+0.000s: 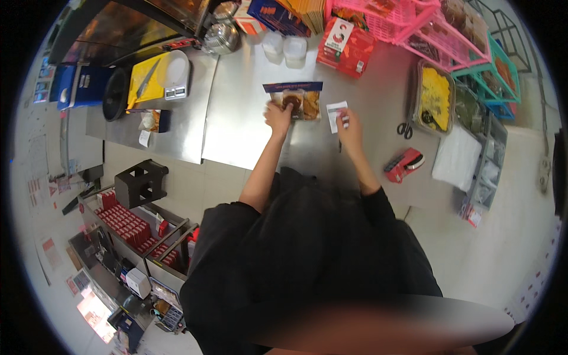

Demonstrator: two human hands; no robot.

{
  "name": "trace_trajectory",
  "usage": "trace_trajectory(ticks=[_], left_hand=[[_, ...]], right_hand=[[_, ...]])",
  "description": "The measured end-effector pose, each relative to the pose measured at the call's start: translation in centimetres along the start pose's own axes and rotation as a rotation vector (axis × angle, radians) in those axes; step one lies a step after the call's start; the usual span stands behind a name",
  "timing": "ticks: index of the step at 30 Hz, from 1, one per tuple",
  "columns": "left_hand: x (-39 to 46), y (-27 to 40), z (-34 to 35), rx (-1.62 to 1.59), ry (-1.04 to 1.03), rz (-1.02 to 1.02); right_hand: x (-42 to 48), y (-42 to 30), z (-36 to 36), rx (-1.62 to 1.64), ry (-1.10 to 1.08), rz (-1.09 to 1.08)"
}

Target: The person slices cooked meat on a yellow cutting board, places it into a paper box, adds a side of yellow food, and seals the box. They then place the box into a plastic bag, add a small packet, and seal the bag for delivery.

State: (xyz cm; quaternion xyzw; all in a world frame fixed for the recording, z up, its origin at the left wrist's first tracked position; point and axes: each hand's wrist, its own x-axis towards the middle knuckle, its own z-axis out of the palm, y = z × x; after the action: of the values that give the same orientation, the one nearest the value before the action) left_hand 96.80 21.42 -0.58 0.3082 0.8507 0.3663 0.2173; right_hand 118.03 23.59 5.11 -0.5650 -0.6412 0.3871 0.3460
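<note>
My left hand point(278, 116) grips the lower left part of an open food box point(293, 87) with a dark blue flap, its thumb over a small cup of brown sauce point(293, 100). Golden-brown food point(312, 105) lies in the box's right side. My right hand point(348, 124) has its fingers closed on a small printed paper slip point(333, 116), just right of the box. A thin black pen-like object point(340, 146) shows below the slip, beside the right hand; whether the hand touches it cannot be told.
On the steel table point(239, 120) are black-handled scissors point(404, 130), a red tape dispenser point(404, 165), a tray of yellow food point(435, 100), a red bag point(346, 46) and plastic tubs point(294, 48). At left are a kitchen scale point(176, 92) and a knife point(148, 79) on a yellow board point(135, 84).
</note>
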Motion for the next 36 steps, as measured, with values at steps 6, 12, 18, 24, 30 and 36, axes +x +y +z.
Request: trace_trajectory(ticks=[6,12,18,24,30,36], left_hand=[[3.7,1.7,-1.2,-1.04,-0.338,-0.385],[3.7,3.5,-2.8,-0.75,-0.054,0.007],[4.4,5.5,-4.1,-0.408,0.087,0.52],[8.4,5.2,-4.4,-0.381,-0.166,0.58],[11.0,4.6,-7.3,-0.296,-0.501,0.718],[9.7,-3.3,-5.6,0.041,-0.317,1.066]], right_hand=[[6.9,2.8,6.3,0.353,-0.143,0.183],[8.4,0.2,9.0,0.491,-0.038,-0.019],[8.8,-0.9,10.0,0.394,0.143,-0.007],[10.7,-1.1,7.9,0.077,0.063,0.033],[10.6,0.7,2.6,-0.327,-0.109,-0.32],[5.0,2.4,4.9,-0.236,-0.229,-0.561]])
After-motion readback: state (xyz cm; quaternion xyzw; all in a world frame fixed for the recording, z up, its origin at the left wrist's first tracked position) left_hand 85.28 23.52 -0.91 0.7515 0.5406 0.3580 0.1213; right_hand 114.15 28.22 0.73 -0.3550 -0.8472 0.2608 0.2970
